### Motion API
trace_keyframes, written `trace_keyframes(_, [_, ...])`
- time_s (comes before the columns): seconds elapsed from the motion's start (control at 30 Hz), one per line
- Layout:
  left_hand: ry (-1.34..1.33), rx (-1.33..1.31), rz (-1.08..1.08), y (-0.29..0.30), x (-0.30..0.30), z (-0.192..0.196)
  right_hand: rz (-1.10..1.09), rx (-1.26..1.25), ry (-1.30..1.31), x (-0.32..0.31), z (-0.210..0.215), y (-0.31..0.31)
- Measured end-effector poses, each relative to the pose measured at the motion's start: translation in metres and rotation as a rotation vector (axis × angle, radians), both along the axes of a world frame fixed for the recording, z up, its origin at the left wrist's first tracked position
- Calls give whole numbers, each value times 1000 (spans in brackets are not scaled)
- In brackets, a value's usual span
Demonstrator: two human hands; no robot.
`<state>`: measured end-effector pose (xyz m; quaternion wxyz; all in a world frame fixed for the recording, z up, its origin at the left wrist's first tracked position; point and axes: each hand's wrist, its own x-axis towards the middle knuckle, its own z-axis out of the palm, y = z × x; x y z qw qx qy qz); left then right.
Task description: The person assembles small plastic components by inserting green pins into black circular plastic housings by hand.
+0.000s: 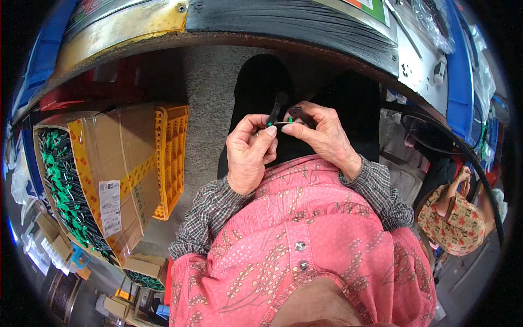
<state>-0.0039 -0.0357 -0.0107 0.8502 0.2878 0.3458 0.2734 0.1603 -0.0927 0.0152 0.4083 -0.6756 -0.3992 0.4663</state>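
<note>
Fingers of both hands are bent inward and meet over the wearer's dark trousers point(253, 87), below the workbench edge point(289, 30). Left hand point(251, 147): thumb and index finger pinched on the end of a slim black part point(277, 104), which points up and away from the body; a green tip point(269, 125) shows at the thumb. Right hand point(327, 133): thumb and bent fingers grasping a second black part point(306, 118), wider at its rounded end, with a green piece point(291, 119) just beside the thumb. Thin pale pin point(281, 123) spans the gap between the two thumbs; whether it is fixed to one part or to both cannot be told. Hands are close together, fingertips near but apart. To the left stands a brown carton point(131, 139), flaps apart, bearing yellow tape and a white label point(110, 207), and filled with many black-and-green pieces point(60, 185). Yellow slatted crate point(171, 158) is upright against its near side, on the grey floor point(207, 82). Smaller carton point(155, 267) with similar contents lies lower left. At right, blue bin point(463, 82) sits by the bench; beyond, a second person point(452, 223) in a leaf-patterned garment is partly visible, bent arm in view.
</note>
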Motion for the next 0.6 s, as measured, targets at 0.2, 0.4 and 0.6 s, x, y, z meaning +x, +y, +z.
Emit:
trace_keyframes(0.2, [-2,-3,-16,0,-1,-1,-14,-37,25,1,-4,0])
trace_keyframes(0.4, [-8,1,-13,0,0,-2,26,-57,-11,3,0,0])
trace_keyframes(0.6, [-6,-11,6,1,0,0,6,-34,14,-1,5,1])
